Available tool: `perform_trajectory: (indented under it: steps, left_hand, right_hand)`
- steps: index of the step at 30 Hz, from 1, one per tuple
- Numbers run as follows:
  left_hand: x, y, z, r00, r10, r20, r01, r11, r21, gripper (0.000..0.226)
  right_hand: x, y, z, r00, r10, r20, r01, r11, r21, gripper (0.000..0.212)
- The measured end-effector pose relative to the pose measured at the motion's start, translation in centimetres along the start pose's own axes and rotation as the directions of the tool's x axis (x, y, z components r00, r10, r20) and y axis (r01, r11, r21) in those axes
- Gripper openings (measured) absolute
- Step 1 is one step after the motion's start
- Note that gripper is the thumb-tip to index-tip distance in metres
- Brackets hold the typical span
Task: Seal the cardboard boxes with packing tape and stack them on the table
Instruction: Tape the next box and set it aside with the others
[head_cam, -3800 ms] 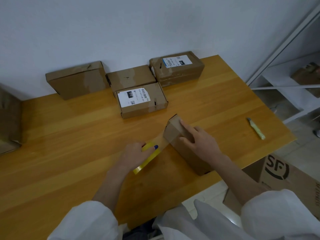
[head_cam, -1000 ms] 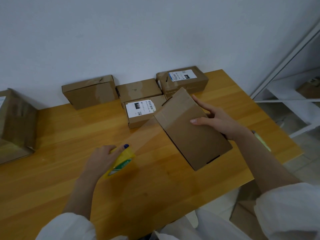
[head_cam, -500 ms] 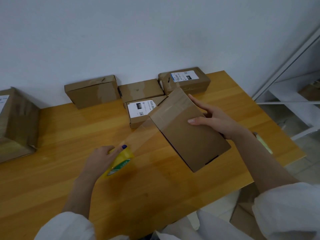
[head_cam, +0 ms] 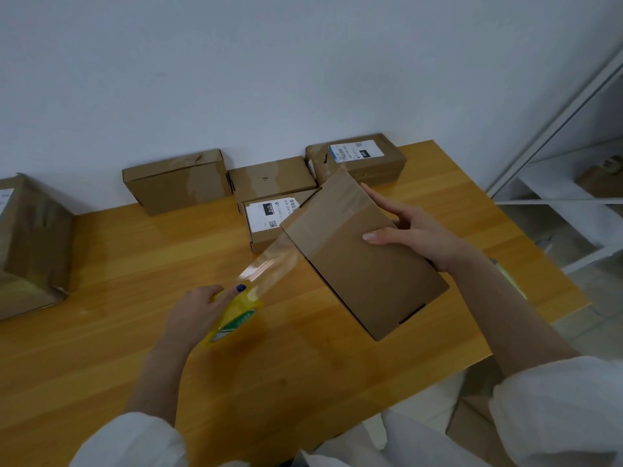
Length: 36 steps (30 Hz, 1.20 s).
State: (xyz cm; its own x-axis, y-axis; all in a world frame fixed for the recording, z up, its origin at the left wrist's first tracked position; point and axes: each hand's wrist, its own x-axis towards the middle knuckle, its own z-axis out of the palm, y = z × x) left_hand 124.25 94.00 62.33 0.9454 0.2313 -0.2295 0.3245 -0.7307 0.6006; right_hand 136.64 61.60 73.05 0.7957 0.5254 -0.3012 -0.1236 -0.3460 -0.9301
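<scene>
The right hand (head_cam: pixel 418 235) is gripping a cardboard box (head_cam: pixel 362 261), tilting it above the table (head_cam: pixel 101 298). The left hand (head_cam: pixel 199 311) is clutching a yellow tape roll (head_cam: pixel 236 315). Clear tape (head_cam: pixel 269 267) is stretching up and right to the box's near-left edge, crossing its long axis.

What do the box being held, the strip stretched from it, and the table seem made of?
Held box: plain brown cardboard, matte, with folded edges. Tape strip: clear glossy plastic film; the table shows through it. Table: probably varnished wood, orange with visible grain.
</scene>
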Motion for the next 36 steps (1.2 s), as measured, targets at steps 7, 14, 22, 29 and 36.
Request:
perform_trajectory:
  steps: [7,14,22,29,36]
  left_hand:
    - [0.4,-0.8,1.5,0.998,-0.028,0.050,0.023,0.995,0.095,0.054]
    - [0.1,-0.4,1.6,0.982,-0.056,0.178,-0.010,0.936,0.352,0.068]
    - [1.2,2.0,2.3,0.985,0.004,0.172,-0.084,0.883,0.463,0.051]
    - [1.8,2.5,3.4,0.988,0.050,0.148,-0.116,0.868,0.483,0.045]
    - [1.5,3.1,3.9,0.985,0.051,0.166,-0.137,0.816,0.562,0.046]
  right_hand:
    - [-0.2,3.1,0.3,0.994,0.102,-0.023,-0.100,0.991,0.087,0.074]
    - [-1.3,12.1,1.5,0.917,0.395,-0.052,-0.382,0.910,0.164,0.092]
    - [-2.0,16.4,1.3,0.868,0.488,-0.096,-0.479,0.872,0.098,0.092]
    - [0.2,15.9,2.0,0.906,0.226,-0.359,-0.387,0.783,-0.486,0.057]
    - [4.3,16.3,5.4,0.841,0.006,-0.542,-0.368,0.741,-0.562,0.043]
